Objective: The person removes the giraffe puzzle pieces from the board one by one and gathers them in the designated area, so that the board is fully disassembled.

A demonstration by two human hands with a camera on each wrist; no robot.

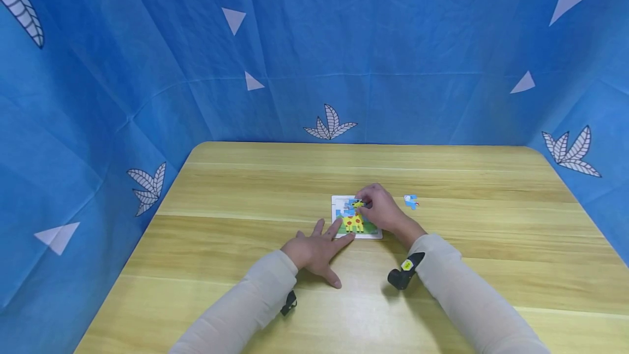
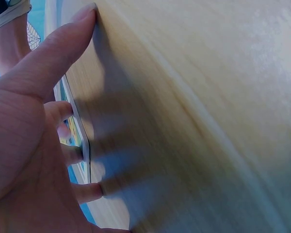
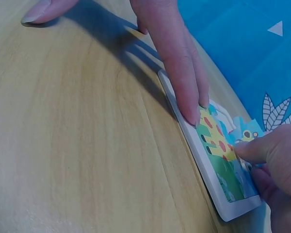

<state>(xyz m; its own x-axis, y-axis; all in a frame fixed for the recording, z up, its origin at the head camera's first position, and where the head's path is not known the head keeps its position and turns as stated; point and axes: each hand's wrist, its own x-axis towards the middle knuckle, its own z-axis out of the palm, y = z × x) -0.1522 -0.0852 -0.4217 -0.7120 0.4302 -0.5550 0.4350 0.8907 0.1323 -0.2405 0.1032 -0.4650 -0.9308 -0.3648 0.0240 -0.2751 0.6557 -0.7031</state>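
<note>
R hand (image 1: 382,209) pinches blue-and-yellow giraffe-head jigsaw pc (image 3: 248,135) over white-rimmed rectangular puzzle tray (image 3: 202,162); L hand (image 1: 316,253), fingers spread, on near edge. Tilted pc may snag if forced; L slip could shift tray.

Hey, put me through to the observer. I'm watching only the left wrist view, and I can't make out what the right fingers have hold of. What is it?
Observer: The right hand pinches a puzzle piece with a yellow animal head on it.
Operator: Okay, and what picture is showing below that?
Observer: On the board, a yellow giraffe body with red spots, standing on green.
Operator: Is anything lying off to the side?
Observer: Yes, the head view shows a loose piece, mostly blue and white, on the table to the right of the right hand.
</note>
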